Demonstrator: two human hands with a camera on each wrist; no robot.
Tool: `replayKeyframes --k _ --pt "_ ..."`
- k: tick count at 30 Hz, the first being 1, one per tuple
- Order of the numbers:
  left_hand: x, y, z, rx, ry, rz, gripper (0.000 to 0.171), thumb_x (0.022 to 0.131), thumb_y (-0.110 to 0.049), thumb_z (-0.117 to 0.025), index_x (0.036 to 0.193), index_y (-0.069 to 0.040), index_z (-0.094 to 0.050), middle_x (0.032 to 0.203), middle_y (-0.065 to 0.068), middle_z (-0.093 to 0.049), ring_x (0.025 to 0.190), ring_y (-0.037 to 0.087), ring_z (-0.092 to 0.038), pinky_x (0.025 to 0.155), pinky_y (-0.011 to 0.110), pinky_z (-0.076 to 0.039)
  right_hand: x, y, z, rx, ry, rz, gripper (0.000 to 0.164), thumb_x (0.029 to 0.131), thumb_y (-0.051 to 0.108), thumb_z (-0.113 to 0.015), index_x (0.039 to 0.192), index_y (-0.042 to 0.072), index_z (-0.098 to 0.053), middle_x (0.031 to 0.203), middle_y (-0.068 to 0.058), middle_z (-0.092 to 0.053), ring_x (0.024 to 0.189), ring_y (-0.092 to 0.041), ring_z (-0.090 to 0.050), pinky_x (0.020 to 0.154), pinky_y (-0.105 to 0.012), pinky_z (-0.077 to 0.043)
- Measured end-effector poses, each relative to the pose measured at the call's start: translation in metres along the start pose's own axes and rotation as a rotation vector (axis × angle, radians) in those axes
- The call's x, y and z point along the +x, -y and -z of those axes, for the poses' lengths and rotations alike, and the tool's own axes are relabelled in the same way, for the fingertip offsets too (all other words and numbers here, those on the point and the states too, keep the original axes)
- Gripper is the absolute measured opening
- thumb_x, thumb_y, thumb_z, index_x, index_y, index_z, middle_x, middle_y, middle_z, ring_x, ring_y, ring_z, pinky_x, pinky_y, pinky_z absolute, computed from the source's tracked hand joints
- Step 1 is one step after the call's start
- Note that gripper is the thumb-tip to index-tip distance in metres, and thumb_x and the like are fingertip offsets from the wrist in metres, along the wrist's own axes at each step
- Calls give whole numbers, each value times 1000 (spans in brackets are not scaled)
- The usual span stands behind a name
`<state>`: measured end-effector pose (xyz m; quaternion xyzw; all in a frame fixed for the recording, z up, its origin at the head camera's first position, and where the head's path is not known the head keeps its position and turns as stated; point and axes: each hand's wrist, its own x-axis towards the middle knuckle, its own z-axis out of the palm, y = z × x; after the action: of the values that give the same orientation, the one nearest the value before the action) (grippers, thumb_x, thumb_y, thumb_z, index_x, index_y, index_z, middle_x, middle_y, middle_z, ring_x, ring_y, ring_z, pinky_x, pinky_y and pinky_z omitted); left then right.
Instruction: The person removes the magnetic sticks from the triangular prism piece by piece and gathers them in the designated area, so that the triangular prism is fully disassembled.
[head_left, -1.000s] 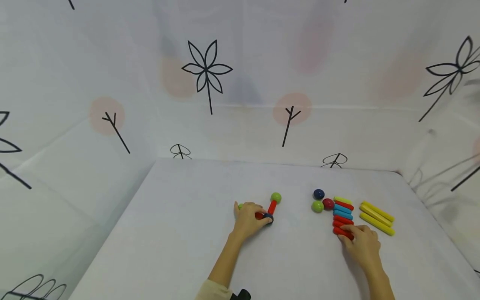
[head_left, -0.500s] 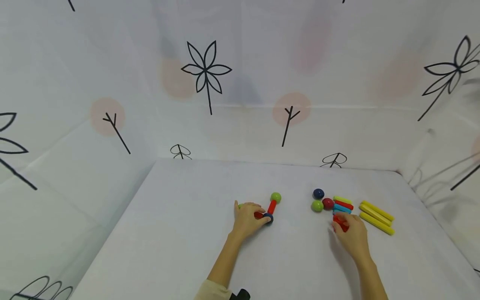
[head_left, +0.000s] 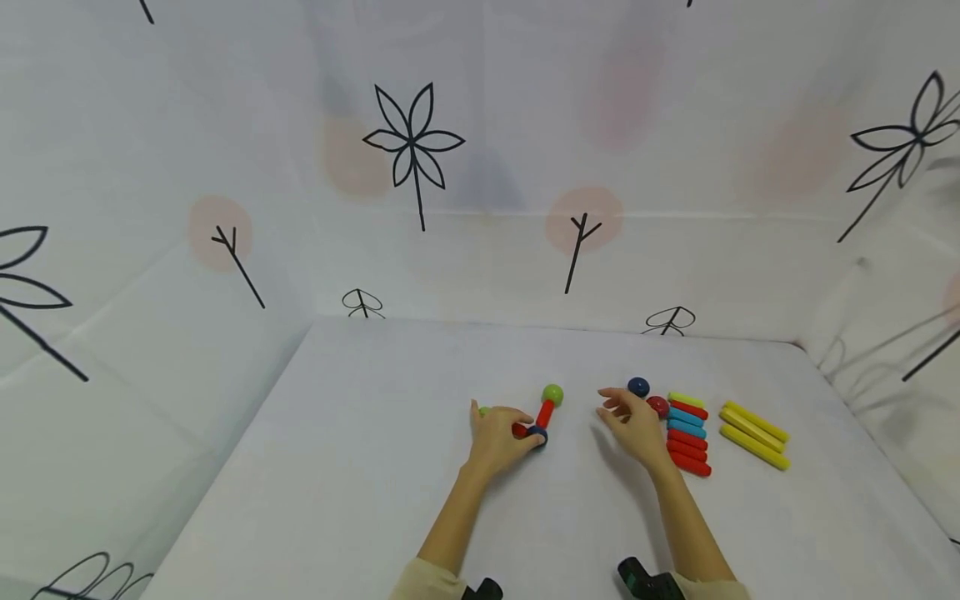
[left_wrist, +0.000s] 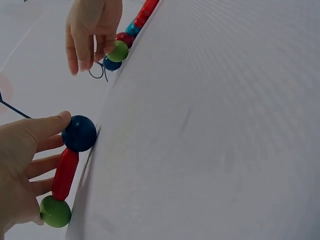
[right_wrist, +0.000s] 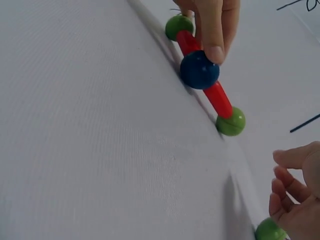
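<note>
In the head view my left hand (head_left: 493, 437) holds a joined toy piece at its dark blue ball (left_wrist: 80, 133), thumb against the ball. Red rods run from that ball to two green balls; one rod (right_wrist: 218, 100) and its green ball (right_wrist: 231, 121) lie on the far side. Fingers of my left hand lie behind the other red rod (left_wrist: 65, 174). My right hand (head_left: 637, 427) hovers at the loose balls, fingers loosely bent with nothing between them. Near its fingertips is a loose green ball (left_wrist: 118, 51), hidden by the hand in the head view.
A loose blue ball (head_left: 638, 387) and a dark red ball (head_left: 657, 407) sit beside a column of short red, blue and yellow-green rods (head_left: 686, 425). Farther right lie three long yellow rods (head_left: 754, 435). A white cloth (head_left: 360, 467) covers the table, with a patterned curtain (head_left: 487, 267) behind.
My right hand has left the red rods near the front of the column and moved left and away, over the loose balls. My left hand stays on the blue ball.
</note>
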<state>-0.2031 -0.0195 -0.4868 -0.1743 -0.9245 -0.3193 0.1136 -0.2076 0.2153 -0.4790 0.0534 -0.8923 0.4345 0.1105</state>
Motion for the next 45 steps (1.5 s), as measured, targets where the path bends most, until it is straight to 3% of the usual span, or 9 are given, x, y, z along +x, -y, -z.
replayKeyframes --k 10,14,25,35,45 --pt "1 -4 -4 49 -16 -8 29 73 -33 -80 94 -14 -76 92 -4 -72 94 15 -63 100 72 -14 26 1 -27 56 73 -54 35 92 14 -60 123 -2 -56 108 -22 -61 95 -33 -59 83 -41 -51" --pt "0 -4 -5 57 -12 -9 29 72 -34 -80 94 -15 -76 92 -5 -72 94 15 -63 100 73 -14 30 1 -36 71 72 -52 37 92 16 -60 124 -3 -55 113 -26 -59 98 -36 -59 86 -46 -49" --pt "0 -7 -4 59 -19 -25 29 71 -34 -81 91 -14 -76 90 -3 -72 93 16 -64 98 74 -14 38 2 -49 57 103 -33 38 92 17 -59 124 -3 -56 114 -25 -59 96 -35 -59 80 -42 -52" --pt "0 -7 -4 67 -1 2 28 72 -35 -80 93 -16 -76 91 -5 -71 94 15 -63 100 73 -13 39 6 -52 49 158 28 35 91 17 -62 120 -2 -60 116 -23 -60 94 -33 -60 74 -39 -53" --pt "-1 -5 -5 61 -32 -24 27 70 -32 -82 90 -14 -76 86 -4 -72 88 13 -63 99 74 -14 38 8 -52 22 164 65 33 89 13 -63 116 -5 -58 114 -24 -61 89 -31 -61 69 -33 -52"
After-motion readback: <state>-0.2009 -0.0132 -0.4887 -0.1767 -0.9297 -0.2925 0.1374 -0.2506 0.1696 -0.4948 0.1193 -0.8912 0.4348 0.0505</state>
